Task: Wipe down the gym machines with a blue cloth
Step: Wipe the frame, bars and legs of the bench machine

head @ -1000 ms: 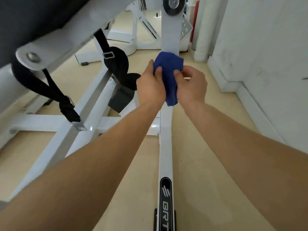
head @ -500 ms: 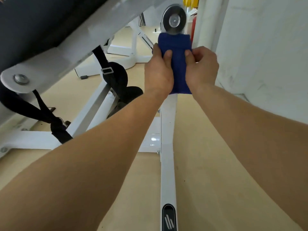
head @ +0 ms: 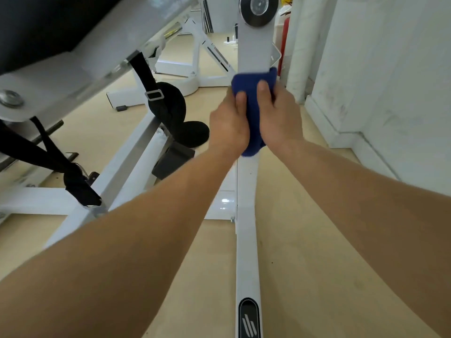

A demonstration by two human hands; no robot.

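The blue cloth [head: 253,80] is wrapped round the machine's smooth white metal bar [head: 246,240]. The left hand [head: 229,128] and right hand [head: 280,118] clasp it side by side, equally near, fingers [head: 240,101] curled round cloth and bar. The bar's long axis runs straight away from the person, and bare bar lies just beyond the fingers, up to a shiny round pivot disc [head: 258,8]. The cloth looks soft and bunched, though blur hides its weave.

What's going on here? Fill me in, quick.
A person is wiping a gym machine with a blue cloth. The left hand and right hand both grip the cloth around the machine's white bar, just below its round pivot disc. The bar's lower stretch, down to the logo plate, is uncovered.
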